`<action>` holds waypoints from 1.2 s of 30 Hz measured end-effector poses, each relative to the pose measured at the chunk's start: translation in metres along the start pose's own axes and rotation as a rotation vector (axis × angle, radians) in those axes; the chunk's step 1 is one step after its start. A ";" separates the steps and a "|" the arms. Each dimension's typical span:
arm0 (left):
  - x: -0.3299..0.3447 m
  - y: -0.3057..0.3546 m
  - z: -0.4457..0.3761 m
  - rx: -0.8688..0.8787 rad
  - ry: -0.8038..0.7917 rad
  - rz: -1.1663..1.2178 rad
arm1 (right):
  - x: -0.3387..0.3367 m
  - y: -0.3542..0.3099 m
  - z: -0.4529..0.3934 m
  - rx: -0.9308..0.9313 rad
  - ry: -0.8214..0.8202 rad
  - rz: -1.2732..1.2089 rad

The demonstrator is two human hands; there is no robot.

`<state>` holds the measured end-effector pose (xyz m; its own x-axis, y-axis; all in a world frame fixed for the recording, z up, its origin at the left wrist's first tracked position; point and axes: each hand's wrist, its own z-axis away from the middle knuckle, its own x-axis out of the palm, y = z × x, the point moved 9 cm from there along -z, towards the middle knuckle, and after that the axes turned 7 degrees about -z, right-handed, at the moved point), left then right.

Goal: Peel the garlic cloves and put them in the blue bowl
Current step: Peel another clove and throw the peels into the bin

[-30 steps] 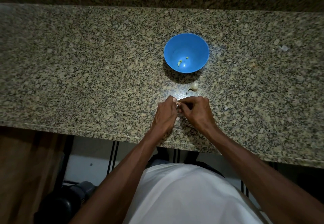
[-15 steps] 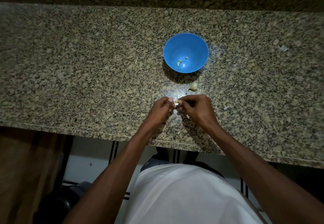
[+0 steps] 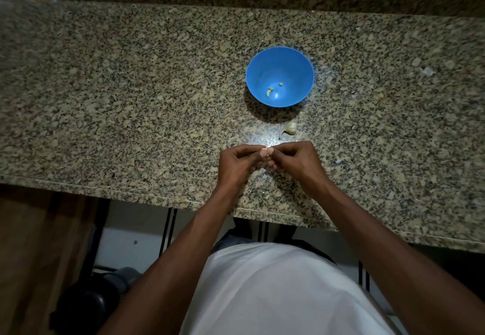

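A small garlic clove (image 3: pixel 264 150) is held between both hands above the granite counter (image 3: pixel 131 98), close to its near edge. The left hand (image 3: pixel 237 163) has its fingers curled with the fingertips pinching one end of the clove; the right hand (image 3: pixel 295 160) is likewise curled and pinches the other end, so little of the clove is exposed. The step in hand is judged to be skin removal. For a clean result, the clove should be steadied by one hand while the skin is lifted by a nail of the other, starting at the root end, where the skin is likely loosest. Pressure should be kept light, as a clove this small is easily crushed or dropped. Loose skin should be shed onto the counter and not carried over the blue bowl (image 3: pixel 279 58), which stands beyond the hands and already contains two peeled pieces (image 3: pixel 269 91). Once bare, the clove is to be released low inside the bowl. A second, unpeeled clove (image 3: pixel 290 128) lies on the counter between bowl and hands, within reach for the following cycle.
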<state>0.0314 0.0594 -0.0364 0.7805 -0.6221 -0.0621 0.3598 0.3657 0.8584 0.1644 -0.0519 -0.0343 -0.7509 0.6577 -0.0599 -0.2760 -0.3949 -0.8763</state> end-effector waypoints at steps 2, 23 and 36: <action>0.000 -0.002 0.001 -0.024 0.033 0.061 | 0.003 0.005 0.002 0.077 0.021 -0.136; 0.005 -0.014 -0.006 -0.123 -0.233 0.059 | 0.013 0.033 0.005 0.435 -0.159 -0.353; 0.001 -0.008 0.005 0.017 -0.179 -0.070 | 0.022 0.036 0.008 0.391 -0.230 -0.324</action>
<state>0.0271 0.0521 -0.0404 0.6498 -0.7594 -0.0320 0.4005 0.3063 0.8636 0.1330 -0.0563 -0.0632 -0.6905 0.6451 0.3272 -0.6833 -0.4333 -0.5877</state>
